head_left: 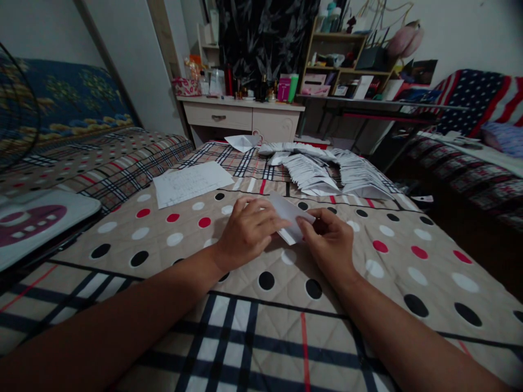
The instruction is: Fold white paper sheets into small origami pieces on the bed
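Note:
Both of my hands grip one small folded white paper [291,218] just above the dotted quilt [171,234]. My left hand [247,231] covers its left part with the fingers curled over it. On the right, my right hand [329,239] pinches the paper's edge between thumb and fingers. Beyond the hands lies a long heap of folded white paper pieces [327,169]. One larger folded paper shape [243,142] sits at the far end of the bed.
A flat sheet of written paper [190,182] lies to the left on the quilt. A white and purple device [28,223] rests at the left edge. A cluttered dresser [241,111] and desk [368,103] stand behind, another bed [469,141] at right.

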`<state>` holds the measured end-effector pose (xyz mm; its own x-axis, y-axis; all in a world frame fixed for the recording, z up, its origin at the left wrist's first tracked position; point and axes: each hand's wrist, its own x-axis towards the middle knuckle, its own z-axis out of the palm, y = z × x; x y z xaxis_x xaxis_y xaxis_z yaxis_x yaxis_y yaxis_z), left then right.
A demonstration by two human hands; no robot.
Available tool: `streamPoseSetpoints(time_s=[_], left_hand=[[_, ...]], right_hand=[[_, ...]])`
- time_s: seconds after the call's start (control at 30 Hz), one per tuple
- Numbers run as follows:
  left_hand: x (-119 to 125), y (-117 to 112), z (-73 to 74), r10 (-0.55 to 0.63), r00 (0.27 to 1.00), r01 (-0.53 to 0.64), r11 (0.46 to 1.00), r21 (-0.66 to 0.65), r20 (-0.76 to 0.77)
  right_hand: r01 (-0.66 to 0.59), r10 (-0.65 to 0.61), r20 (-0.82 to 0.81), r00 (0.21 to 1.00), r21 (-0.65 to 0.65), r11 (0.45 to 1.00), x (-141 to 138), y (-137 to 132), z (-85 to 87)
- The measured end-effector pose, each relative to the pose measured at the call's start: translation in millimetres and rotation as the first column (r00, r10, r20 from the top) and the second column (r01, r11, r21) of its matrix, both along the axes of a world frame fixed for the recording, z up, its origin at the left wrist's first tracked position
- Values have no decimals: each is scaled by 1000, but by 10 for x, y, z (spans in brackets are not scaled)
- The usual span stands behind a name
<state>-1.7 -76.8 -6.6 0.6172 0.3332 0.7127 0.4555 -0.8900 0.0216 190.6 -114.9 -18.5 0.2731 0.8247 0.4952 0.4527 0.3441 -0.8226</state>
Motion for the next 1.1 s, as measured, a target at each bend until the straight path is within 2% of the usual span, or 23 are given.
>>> streamPoseSetpoints(time_s=[0.1,0.2,0.27,0.33,0.4,0.47,0.57,0.67,0.73,0.9,1.0,1.1], left_hand=[[-30,35,-18,-55,995,57,998,15,-85],[-48,56,-41,-118,977,119,993,-2,-176],[-50,59,-63,-146,963,149,989,-4,-229],[-48,58,-85,-152,952,157,988,-3,-267],[-45,54,-100,-146,944,150,989,-8,-295],[-42,50,-104,-142,941,145,989,-13,-307],[-39,42,-92,-137,941,139,990,-16,-309],[-38,39,-83,-153,939,146,988,-45,-309],[-39,43,-86,-182,935,161,983,-90,-306],[-35,53,-97,-226,934,184,969,-167,-277],[-22,57,-99,-246,934,198,960,-196,-260],[-8,74,-120,-252,951,198,940,-276,-177]], right_hand=[[-12,-6,-199,980,-91,996,47,83,-28],[16,-55,-209,976,-184,983,144,177,-72],[67,-87,-87,992,-217,974,212,215,-94],[144,-128,99,987,-171,975,263,219,-101],[207,-171,279,945,-105,973,285,196,-87],[230,-175,405,897,-91,969,278,160,-59],[203,-83,468,880,-211,956,239,118,-10],[160,31,444,896,-388,908,217,109,32],[120,97,420,902,-462,879,235,122,46],[-73,268,298,916,-533,843,346,177,17],[-128,316,259,912,-553,823,384,196,2],[-154,342,246,907,-563,812,384,197,21]])
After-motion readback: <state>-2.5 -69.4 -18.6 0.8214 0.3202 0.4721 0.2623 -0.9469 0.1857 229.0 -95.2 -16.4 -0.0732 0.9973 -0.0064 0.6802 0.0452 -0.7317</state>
